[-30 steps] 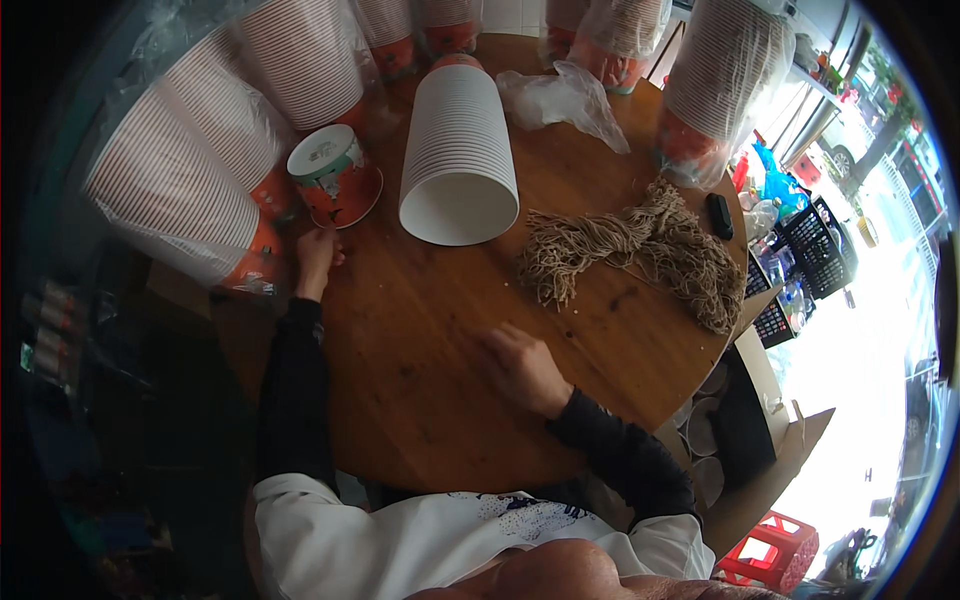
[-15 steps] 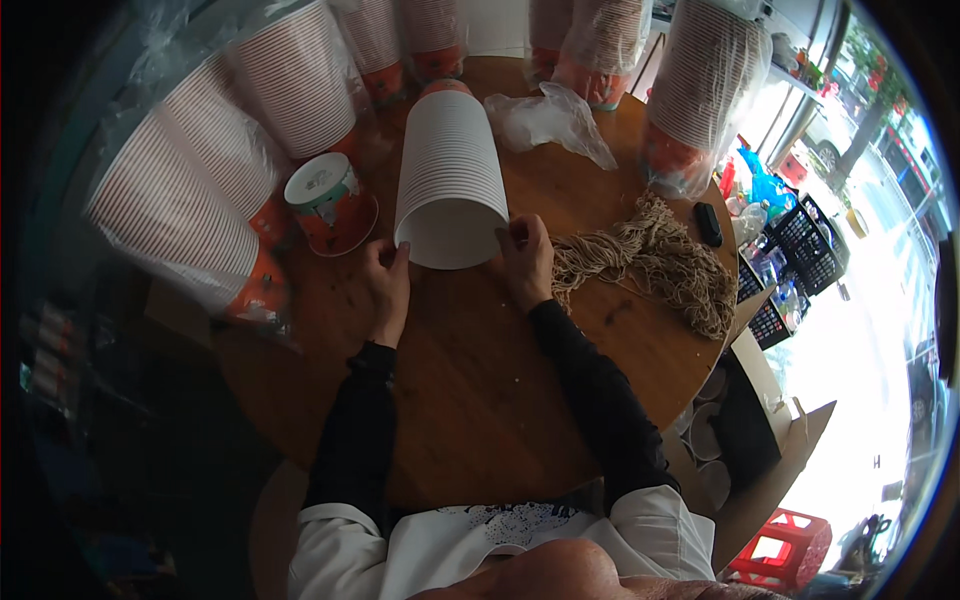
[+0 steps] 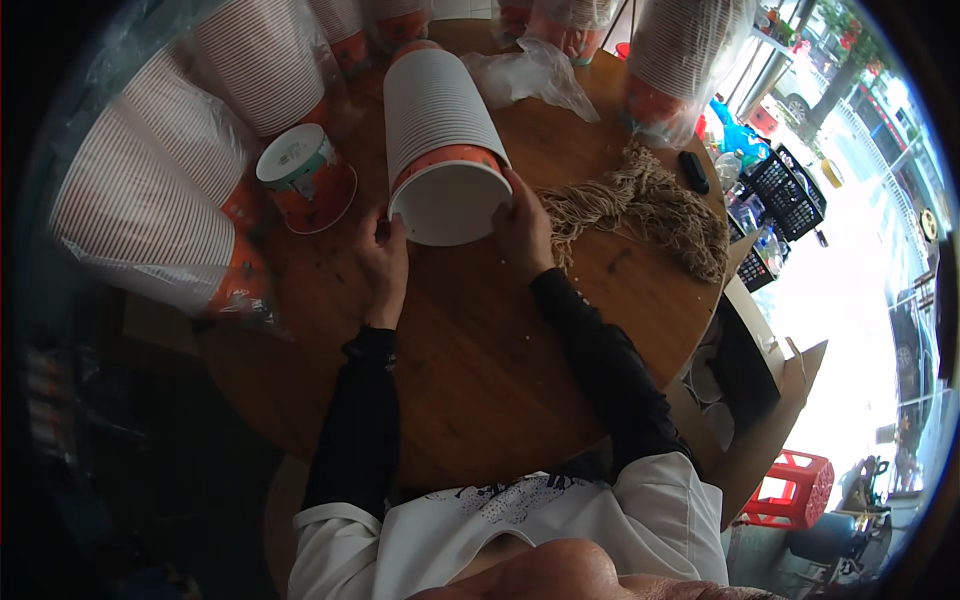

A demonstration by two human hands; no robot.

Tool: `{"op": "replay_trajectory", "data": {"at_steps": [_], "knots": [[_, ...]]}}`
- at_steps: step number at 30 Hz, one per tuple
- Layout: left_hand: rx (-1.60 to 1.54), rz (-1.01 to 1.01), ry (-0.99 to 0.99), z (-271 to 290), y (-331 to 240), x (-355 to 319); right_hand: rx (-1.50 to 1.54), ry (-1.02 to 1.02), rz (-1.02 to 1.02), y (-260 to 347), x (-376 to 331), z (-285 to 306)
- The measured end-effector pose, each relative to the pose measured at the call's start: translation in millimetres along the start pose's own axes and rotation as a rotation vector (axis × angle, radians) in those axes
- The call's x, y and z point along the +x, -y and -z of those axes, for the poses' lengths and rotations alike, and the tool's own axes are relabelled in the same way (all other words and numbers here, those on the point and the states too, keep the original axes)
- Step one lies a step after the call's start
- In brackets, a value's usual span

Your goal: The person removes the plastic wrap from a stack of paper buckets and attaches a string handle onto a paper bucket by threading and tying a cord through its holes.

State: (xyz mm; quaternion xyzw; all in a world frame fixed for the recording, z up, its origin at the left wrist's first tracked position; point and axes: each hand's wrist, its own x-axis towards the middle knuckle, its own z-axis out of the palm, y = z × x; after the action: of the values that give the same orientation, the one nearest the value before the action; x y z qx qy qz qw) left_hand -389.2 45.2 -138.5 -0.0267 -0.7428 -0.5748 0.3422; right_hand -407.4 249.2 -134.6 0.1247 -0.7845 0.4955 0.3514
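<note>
1. Since the earlier frame, the stack of white tubs (image 3: 438, 105), lying on its side on the wooden table (image 3: 460, 370), has its front tub (image 3: 450, 205) partly drawn out; its long axis runs near to far.
2. The front tub opens toward the near side; separating it seems the step in hand, calling for an even, straight pull.
3. Partly closed, the right hand (image 3: 527, 232) and left hand (image 3: 385, 265) pinch its opposite edges.

Dim left, glaring right, distorted edges
</note>
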Motion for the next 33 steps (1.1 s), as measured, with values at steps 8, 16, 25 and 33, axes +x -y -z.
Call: {"op": "replay_trajectory", "data": {"at_steps": [8,16,25,33], "knots": [[-0.16,0.255,0.197,54,-8,-41,0.399,0.308,-0.138,49,-50,47],[-0.152,0.37,0.184,79,-22,-61,-0.065,0.271,-0.243,-18,-11,108],[-0.187,0.345,0.126,78,-32,-72,-0.42,0.545,0.12,-15,-14,117],[0.014,-0.034,0.071,80,-42,-60,-0.381,0.572,0.067,-8,-17,110]]}}
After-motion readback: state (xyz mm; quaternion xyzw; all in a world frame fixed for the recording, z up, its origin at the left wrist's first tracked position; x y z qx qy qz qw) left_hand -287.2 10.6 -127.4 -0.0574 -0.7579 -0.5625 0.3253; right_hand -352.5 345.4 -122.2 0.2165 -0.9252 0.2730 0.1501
